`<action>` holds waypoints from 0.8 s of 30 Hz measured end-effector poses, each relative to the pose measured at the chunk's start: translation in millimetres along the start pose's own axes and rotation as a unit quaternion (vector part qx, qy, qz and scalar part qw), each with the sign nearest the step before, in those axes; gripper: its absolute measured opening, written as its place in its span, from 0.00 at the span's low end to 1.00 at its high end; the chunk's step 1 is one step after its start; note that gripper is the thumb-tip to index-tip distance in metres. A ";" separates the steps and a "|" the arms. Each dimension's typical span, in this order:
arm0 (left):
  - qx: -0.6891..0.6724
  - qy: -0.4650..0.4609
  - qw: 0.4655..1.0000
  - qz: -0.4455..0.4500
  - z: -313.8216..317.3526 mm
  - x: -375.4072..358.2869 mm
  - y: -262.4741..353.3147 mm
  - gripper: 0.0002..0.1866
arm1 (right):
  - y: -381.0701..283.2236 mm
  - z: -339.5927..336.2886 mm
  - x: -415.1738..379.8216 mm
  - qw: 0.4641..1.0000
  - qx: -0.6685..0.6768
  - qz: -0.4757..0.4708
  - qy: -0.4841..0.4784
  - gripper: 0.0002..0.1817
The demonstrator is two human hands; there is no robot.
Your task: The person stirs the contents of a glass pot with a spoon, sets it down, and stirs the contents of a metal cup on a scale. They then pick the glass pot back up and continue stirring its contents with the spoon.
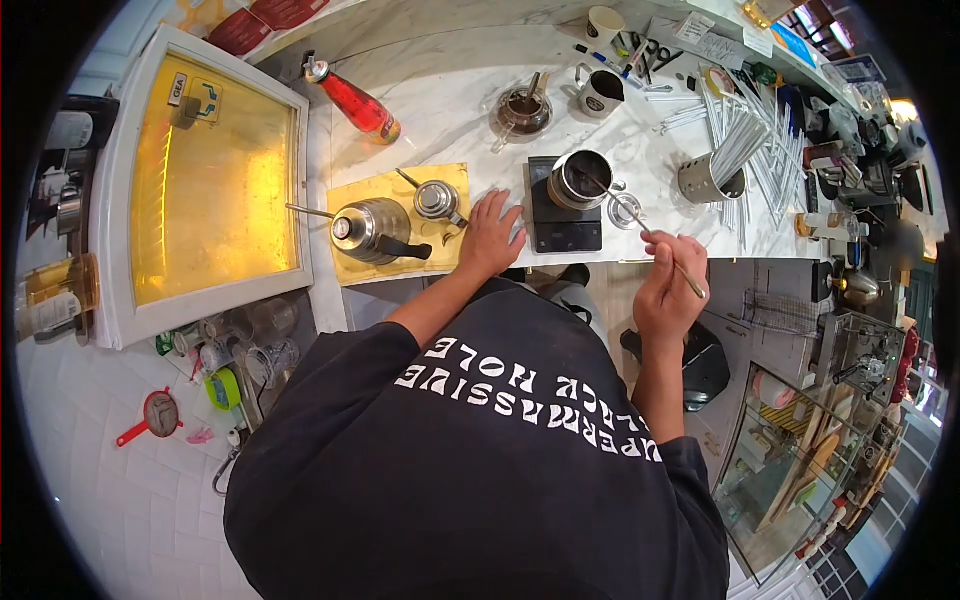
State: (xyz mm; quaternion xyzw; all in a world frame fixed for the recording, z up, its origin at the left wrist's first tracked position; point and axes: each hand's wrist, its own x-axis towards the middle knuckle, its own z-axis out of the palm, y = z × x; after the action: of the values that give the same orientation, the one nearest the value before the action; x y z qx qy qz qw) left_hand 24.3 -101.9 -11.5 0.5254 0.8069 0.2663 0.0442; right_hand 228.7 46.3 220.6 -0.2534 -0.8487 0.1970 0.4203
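My right hand (pixel 672 285) pinches the handle of a long thin metal spoon (pixel 630 215). The spoon's far end reaches into a metal cup (pixel 557 188) with dark contents, so its tip is hard to make out. That cup stands on a black scale (pixel 566 236). With fingers stretched out, my left hand (pixel 488 235) rests on the counter edge, between the scale and a yellow cloth (pixel 350 272). On the cloth are a gooseneck kettle (pixel 372 228) and a small metal strainer-like piece (pixel 436 200). A small clear glass item (pixel 625 210) sits right of the cup.
Behind stand a glass pot (pixel 522 112) with dark liquid, a steel pitcher (pixel 601 95) and a red bottle (pixel 360 105). Rightward, a perforated metal holder (pixel 705 181) carries straws, with many more loose around it. A yellow-paned frame (pixel 220 170) borders the counter's left.
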 end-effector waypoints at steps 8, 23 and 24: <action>-0.001 0.006 1.000 0.005 1.9 0.4 -1.8 0.23 | 2.8 -8.2 -6.0 1.000 0.002 0.011 0.012 0.06; 0.000 0.005 1.000 0.003 0.6 -1.6 -0.9 0.23 | 2.8 -0.6 -5.3 0.999 0.001 0.043 0.011 0.05; -0.002 0.008 1.000 0.003 0.9 -0.7 -1.0 0.23 | 5.2 -1.8 -4.7 0.998 0.000 0.057 0.014 0.05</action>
State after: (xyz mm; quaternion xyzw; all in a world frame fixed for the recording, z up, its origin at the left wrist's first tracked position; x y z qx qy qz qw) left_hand 24.1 -102.4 -12.9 0.5258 0.8051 0.2719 0.0380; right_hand 233.9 47.9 215.9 -0.3043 -0.8267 0.2172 0.4204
